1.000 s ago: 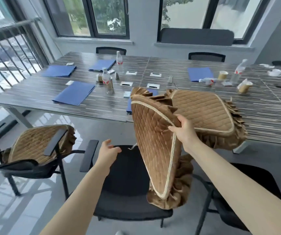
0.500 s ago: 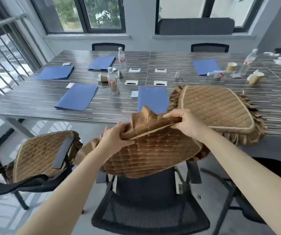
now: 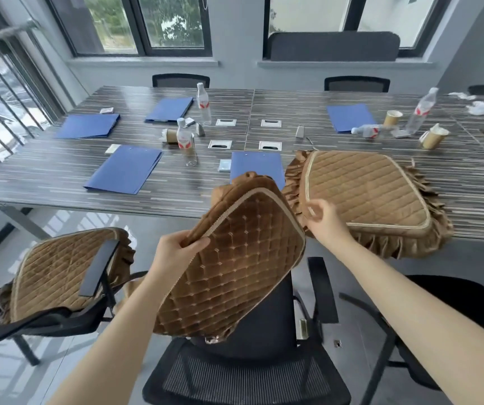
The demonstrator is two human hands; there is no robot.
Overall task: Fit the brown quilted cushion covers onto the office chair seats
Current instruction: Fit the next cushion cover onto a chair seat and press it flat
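- A brown quilted cushion cover with cream piping [image 3: 235,258] is held in the air above the black mesh office chair [image 3: 249,372], in front of the near edge of the striped dark wood table [image 3: 59,176].
- The cover's left edge is gripped by the left hand [image 3: 176,252], thumb on the quilted face and fingers curled behind the piping.
- The right hand [image 3: 322,220] is seen just beside the cover's upper right corner, fingers loosely curled; whether fabric is pinched there cannot be told, as the frame is blurred at that spot.
- A second brown quilted cover with a ruffled skirt [image 3: 363,194] lies flat at the table's near edge, overhanging it.
- A third cover [image 3: 59,270] is already fitted on the chair at the left.
- The held cover is judged light and soft: it bends and droops where unsupported, so it is expected to fold if taken by one point only.
- The piped rim is judged the firmest place for a hold; two opposite points on it would keep the pad spread.
- The velvety face may slide on the seat, so the skirt is best drawn under the seat edge by its hem.
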